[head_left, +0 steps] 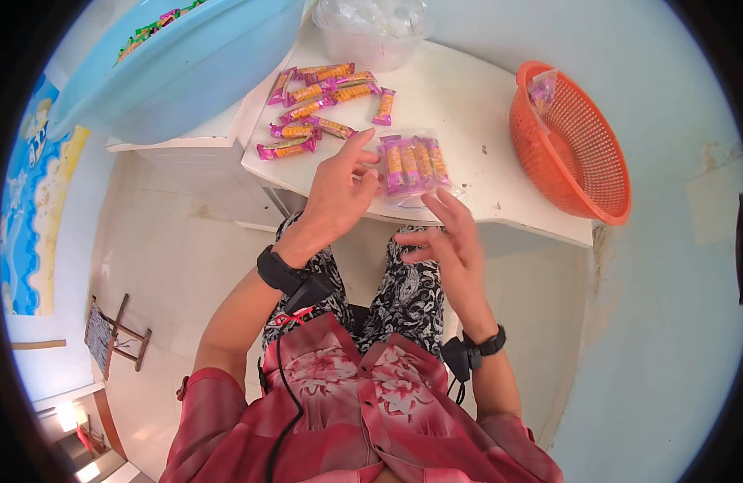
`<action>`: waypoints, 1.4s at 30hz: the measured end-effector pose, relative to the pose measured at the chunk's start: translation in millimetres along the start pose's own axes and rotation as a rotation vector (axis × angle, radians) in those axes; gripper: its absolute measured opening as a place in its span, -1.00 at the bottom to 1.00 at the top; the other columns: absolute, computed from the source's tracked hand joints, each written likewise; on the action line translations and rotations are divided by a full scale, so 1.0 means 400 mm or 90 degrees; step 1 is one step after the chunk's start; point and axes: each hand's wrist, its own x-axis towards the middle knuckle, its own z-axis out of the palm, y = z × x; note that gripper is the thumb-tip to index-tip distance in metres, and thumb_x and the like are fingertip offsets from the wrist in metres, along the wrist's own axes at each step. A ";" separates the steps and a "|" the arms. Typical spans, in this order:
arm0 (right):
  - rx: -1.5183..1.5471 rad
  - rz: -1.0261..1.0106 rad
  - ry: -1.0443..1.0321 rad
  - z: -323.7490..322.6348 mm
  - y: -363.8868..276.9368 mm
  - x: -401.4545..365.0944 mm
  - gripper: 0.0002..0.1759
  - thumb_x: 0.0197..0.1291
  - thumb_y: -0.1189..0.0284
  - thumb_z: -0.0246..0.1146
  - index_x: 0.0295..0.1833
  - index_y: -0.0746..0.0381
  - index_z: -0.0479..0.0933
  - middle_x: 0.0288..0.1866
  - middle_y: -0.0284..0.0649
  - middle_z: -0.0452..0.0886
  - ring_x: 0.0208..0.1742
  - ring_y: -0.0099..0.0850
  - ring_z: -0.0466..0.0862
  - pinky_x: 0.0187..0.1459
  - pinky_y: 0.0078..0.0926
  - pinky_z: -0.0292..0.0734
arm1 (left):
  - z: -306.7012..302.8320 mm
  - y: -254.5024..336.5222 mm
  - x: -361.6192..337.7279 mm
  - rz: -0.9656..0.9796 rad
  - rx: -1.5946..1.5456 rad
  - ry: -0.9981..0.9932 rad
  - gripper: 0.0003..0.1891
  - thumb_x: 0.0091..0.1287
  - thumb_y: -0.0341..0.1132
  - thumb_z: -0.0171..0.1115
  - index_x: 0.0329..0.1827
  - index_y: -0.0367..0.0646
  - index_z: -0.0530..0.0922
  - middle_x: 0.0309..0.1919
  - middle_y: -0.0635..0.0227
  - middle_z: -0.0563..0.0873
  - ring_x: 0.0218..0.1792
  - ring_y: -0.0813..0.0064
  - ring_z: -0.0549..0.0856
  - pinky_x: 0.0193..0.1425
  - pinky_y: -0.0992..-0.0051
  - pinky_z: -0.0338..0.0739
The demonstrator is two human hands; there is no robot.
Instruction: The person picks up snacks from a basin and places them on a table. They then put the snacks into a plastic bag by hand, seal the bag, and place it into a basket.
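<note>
A clear plastic bag (454,190) lies flat near the table's front edge, with several purple-and-orange wrapped snack sticks (411,163) side by side in it. My left hand (343,187) is just left of the bag, fingers apart and nothing in them. At the bag's lower right edge, my right hand (456,253) hovers with spread fingers, also holding nothing; its fingertips overlap the bag's edge in this view. Loose snack sticks (308,110) in the same wrappers lie scattered on the table beyond my left hand.
The white table (460,97) bears an orange perforated basket (534,153) at right, a small clear bag (542,90) inside it. A large blue tub (202,84) stands at upper left, a clear plastic container (371,47) at the back. A folding stool (113,338) is on the floor.
</note>
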 end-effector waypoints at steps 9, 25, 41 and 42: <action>-0.340 -0.173 -0.085 -0.033 -0.153 0.154 -0.81 0.59 0.53 0.24 0.13 0.40 0.67 -0.11 -0.19 0.80 -0.36 -0.57 0.71 -0.37 -0.67 0.56 | -0.042 0.003 -0.032 -0.014 -0.020 0.016 -0.49 0.57 -0.58 0.11 0.58 -0.29 0.42 0.12 0.03 0.76 0.02 0.34 0.86 0.07 0.38 0.84; -0.996 -0.161 -0.398 0.200 -0.115 0.532 -0.66 0.25 0.18 0.45 0.02 0.15 0.72 0.00 -0.21 0.81 0.09 -0.16 0.78 0.02 -0.13 0.62 | -0.109 -0.057 -0.082 0.015 0.014 0.044 -0.70 0.55 -0.57 0.11 0.29 -0.32 0.57 0.02 0.11 0.78 -0.05 0.40 0.86 -0.03 0.41 0.83; -0.731 -0.248 -0.154 0.081 -0.194 0.385 -0.75 0.22 0.33 0.44 -0.12 0.27 0.64 -0.15 -0.13 0.77 -0.14 -0.17 0.78 -0.10 -0.19 0.64 | -0.068 -0.012 -0.089 0.060 0.104 0.081 -0.73 0.49 -0.52 0.29 0.21 -0.23 0.66 -0.01 0.25 0.83 -0.18 0.55 0.79 -0.17 0.50 0.66; -0.659 -0.232 -0.133 0.051 -0.209 0.346 -0.73 0.23 0.34 0.46 -0.11 0.30 0.64 -0.16 -0.11 0.77 -0.17 -0.18 0.79 -0.12 -0.20 0.64 | -0.059 0.000 -0.089 0.068 0.107 0.089 -0.73 0.47 -0.51 0.32 0.20 -0.22 0.67 -0.02 0.27 0.82 -0.20 0.54 0.77 -0.18 0.49 0.64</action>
